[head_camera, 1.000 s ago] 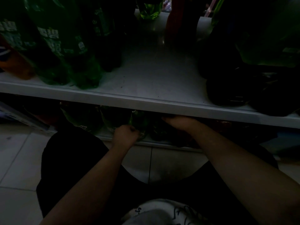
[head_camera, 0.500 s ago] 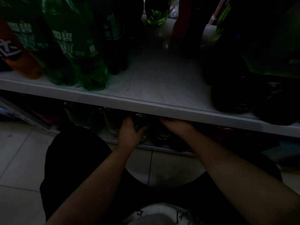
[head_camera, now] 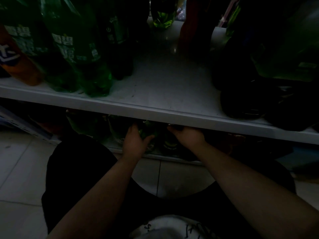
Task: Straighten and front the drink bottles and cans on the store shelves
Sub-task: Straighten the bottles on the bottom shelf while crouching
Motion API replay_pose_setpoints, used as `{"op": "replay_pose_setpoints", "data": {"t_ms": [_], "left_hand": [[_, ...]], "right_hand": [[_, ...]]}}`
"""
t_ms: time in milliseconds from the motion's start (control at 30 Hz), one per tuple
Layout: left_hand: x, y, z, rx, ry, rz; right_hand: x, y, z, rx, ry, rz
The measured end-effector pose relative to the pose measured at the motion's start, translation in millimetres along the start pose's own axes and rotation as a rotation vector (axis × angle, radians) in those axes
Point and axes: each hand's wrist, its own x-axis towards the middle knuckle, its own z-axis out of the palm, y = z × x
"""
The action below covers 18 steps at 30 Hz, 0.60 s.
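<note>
In dim light both my hands reach under the white shelf board (head_camera: 155, 111) to the bottom shelf. My left hand (head_camera: 134, 140) grips a green bottle (head_camera: 148, 133), fingers and thumb curled round its side. My right hand (head_camera: 186, 135) reaches to a dark bottle (head_camera: 170, 144) beside it; its fingertips are hidden under the shelf edge, so its hold cannot be made out. More green bottles (head_camera: 93, 125) stand to the left on the bottom shelf.
On the upper shelf stand tall green bottles (head_camera: 74, 49), an orange bottle (head_camera: 15, 57) at far left and dark bottles (head_camera: 245, 100) at right, with bare shelf between. My dark-clothed knees crouch on pale floor tiles (head_camera: 20, 169).
My left hand has risen from the bottle's base and opened round its side. The right hand stays at the shelf edge. The view has tilted slightly down.
</note>
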Motion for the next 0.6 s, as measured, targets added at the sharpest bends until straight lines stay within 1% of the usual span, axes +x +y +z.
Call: {"op": "replay_pose_setpoints", "data": {"t_ms": [67, 133, 200, 267, 300, 333, 367, 400, 433, 467, 533, 600], "left_hand": [[-1, 2, 0, 0.004, -0.006, -0.006], [-3, 5, 1, 0.032, -0.009, -0.008], [-9, 10, 2, 0.072, 0.01, -0.021], [-19, 16, 2, 0.106, 0.087, -0.023], [-27, 19, 4, 0.094, 0.144, 0.005], [-35, 21, 7, 0.06, 0.187, 0.046], [-44, 25, 12, 0.013, 0.19, 0.081], [-53, 30, 18, -0.032, 0.144, 0.109], [-60, 33, 26, -0.058, 0.064, 0.138], [-65, 36, 34, -0.062, -0.03, 0.167], [-70, 42, 50, -0.041, -0.195, 0.207], [-69, 49, 66, -0.052, -0.326, 0.22]], "right_hand": [[-8, 5, -6, 0.065, -0.04, -0.008], [-26, 16, -17, 0.073, -0.041, -0.082], [-52, 33, -32, 0.091, 0.067, -0.163], [-76, 58, -50, 0.077, 0.248, -0.215], [-84, 72, -62, 0.066, 0.329, -0.2], [-89, 83, -75, 0.072, 0.385, -0.148], [-92, 92, -86, 0.1, 0.407, -0.074], [-92, 98, -95, 0.127, 0.4, -0.001], [-90, 102, -101, 0.138, 0.373, 0.057], [-87, 102, -105, 0.119, 0.345, 0.071], [-76, 98, -104, 0.025, 0.262, 0.023], [-61, 92, -98, -0.022, 0.133, 0.02]]}}
